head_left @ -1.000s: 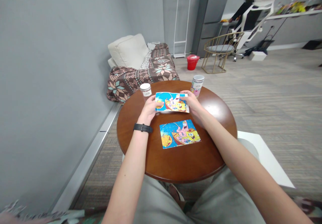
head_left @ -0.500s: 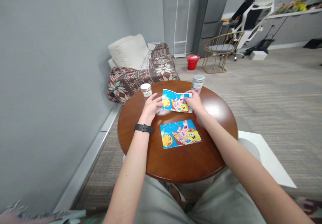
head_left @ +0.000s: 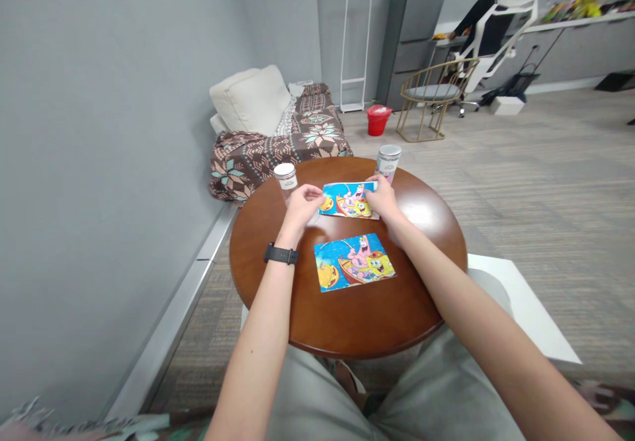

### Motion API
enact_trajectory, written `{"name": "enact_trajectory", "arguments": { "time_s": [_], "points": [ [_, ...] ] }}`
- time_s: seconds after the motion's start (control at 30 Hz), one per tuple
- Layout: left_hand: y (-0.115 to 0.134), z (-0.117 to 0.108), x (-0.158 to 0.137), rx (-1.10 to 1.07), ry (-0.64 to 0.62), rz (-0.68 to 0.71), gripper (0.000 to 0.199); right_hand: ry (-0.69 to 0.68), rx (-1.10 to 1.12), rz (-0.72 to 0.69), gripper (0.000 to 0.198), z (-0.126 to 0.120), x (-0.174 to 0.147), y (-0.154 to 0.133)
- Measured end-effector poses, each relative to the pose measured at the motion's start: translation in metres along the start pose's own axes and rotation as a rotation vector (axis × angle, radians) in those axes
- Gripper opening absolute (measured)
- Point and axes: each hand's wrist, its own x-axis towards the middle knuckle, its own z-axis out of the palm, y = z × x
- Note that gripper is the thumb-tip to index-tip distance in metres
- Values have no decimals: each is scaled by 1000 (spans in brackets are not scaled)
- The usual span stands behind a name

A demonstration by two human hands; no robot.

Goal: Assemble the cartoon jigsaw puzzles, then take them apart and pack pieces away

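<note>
A cartoon picture sheet [head_left: 347, 201] is raised above the round brown table [head_left: 347, 325], one end in each hand. My left hand [head_left: 303, 208], below a black wristband, pinches its left edge between thumb and fingers. On the right edge, my right hand [head_left: 381, 200] grips with the thumb in front and fingers behind. Nearer to me, a jigsaw puzzle [head_left: 354, 262] with the same cartoon lies flat, its pieces joined. Just beyond my left hand stands a clear jar [head_left: 286, 178] with a white lid. Behind my right hand is a taller can [head_left: 388, 160] with a silver lid.
A couch [head_left: 278, 133] with a patterned cover and a cream cushion stands beyond the table by the wall. Farther back are a red bin [head_left: 378, 121], a gold-framed chair [head_left: 436, 94] and a person [head_left: 479, 18] beside a white office chair. A white board [head_left: 520, 305] lies at the right.
My left fingers, spread at the sheet's edge before, have closed into a pinch on it. The sheet's bowed top edge now looks straighter. My right hand keeps its grip.
</note>
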Motion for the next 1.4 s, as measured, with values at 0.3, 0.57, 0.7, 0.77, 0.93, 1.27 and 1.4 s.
{"name": "enact_trajectory", "arguments": {
  "time_s": [0.3,0.57,0.7,0.77,0.93,1.27,1.4],
  "points": [
    [-3,-2,-12,592,-821,31,40,-43,-134,-195,34,6,0,9],
    [-13,0,-8,738,-954,149,53,-22,-183,-292,15,5,2,10],
    [-10,-1,-9,722,-880,141,41,-37,-150,-333,14,5,3,8],
    [-7,-1,-10,751,-889,148,44,-38,-138,-349,14,5,3,7],
    [-1,0,-13,825,-1025,170,63,-47,-126,-356,14,8,0,5],
    [-5,-1,-12,910,-811,217,54,-72,-128,-366,14,9,0,7],
    [-4,-1,-11,946,-821,154,56,-79,-139,-360,14,9,-1,6]
  ]
}}
